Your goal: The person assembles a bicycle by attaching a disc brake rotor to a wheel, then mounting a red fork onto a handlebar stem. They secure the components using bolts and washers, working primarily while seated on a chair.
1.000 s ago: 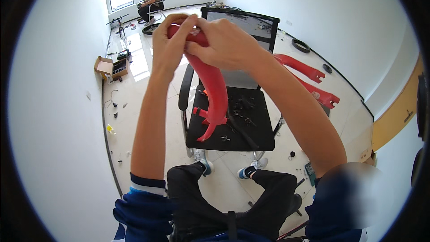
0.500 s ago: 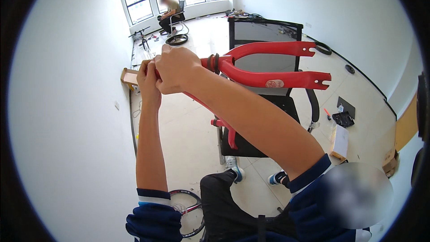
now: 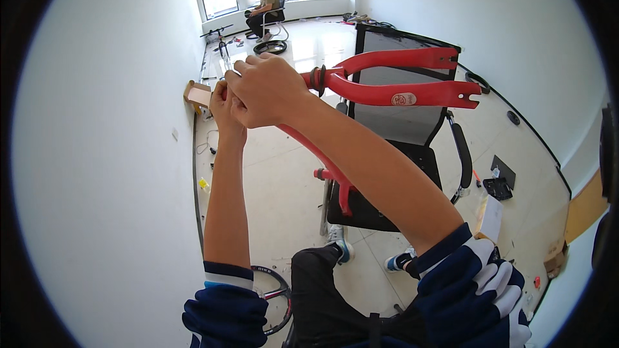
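A red bicycle fork (image 3: 380,95) points right in front of me, its two slotted legs level. Two dark rings (image 3: 318,80) sit round its base. The matching red bike frame (image 3: 309,148) slopes down from my hands toward the chair seat. My left hand (image 3: 227,111) is closed around the frame's left end, where the tube is mostly hidden. Over that same end lies my right hand (image 3: 271,90), its fingers bent and pressed close to the left; what they pinch is hidden.
A black mesh office chair (image 3: 393,116) stands under the frame. Below left is a bicycle wheel (image 3: 278,296). To the right lie a white box (image 3: 489,220) and a black tool case (image 3: 498,188). Near the windows a person (image 3: 263,13) sits beside a tyre (image 3: 269,46).
The view has shifted slightly, so the chair and room sit farther right. The fork has moved a little up in view. Both hands stay at the frame's end, right fingers slightly shifted.
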Demonstrator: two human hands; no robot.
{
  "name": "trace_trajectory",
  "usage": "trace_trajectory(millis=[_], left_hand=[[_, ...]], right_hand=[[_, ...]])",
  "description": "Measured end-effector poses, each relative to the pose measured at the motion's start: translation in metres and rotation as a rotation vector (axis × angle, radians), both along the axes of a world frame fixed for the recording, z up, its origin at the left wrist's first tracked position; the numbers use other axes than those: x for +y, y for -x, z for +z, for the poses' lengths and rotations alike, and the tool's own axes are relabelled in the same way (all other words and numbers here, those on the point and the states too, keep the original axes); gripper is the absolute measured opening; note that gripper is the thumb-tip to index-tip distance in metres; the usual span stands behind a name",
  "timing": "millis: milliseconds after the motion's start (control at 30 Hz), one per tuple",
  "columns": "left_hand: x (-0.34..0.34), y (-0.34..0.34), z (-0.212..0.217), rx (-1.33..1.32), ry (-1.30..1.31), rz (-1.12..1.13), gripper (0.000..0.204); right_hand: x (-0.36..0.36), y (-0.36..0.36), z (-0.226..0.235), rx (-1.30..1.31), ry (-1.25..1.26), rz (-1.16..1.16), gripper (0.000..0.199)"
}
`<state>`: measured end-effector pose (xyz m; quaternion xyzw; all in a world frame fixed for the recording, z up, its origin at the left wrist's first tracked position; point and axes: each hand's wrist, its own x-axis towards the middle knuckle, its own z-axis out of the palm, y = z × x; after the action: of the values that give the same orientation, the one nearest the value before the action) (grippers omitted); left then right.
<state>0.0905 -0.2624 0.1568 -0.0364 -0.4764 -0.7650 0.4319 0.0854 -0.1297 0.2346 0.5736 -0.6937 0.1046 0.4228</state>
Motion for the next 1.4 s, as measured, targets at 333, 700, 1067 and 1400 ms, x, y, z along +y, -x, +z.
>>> trace_trajectory(millis=[333,700,1067,1400], left_hand=[[0.009,-0.006,0.013,-0.150,0.086,0.179,0.017],[0.091,-0.022,0.043,-0.169,0.326,0.241,0.027],[0.196,-0.015,0.032,-0.082,0.022,-0.385,0.051],[0.240,0.000,0.007,-0.078,0.126,-0.464,0.048]], right_hand=[[0.136,-0.079,-0.122,-0.829,0.806,0.171,0.023],[0.165,-0.038,-0.058,-1.372,1.139,0.666,0.041],[0.240,-0.042,-0.050,-1.425,1.188,0.640,0.032],[0.276,-0.042,-0.049,-1.412,1.190,0.563,0.031]])
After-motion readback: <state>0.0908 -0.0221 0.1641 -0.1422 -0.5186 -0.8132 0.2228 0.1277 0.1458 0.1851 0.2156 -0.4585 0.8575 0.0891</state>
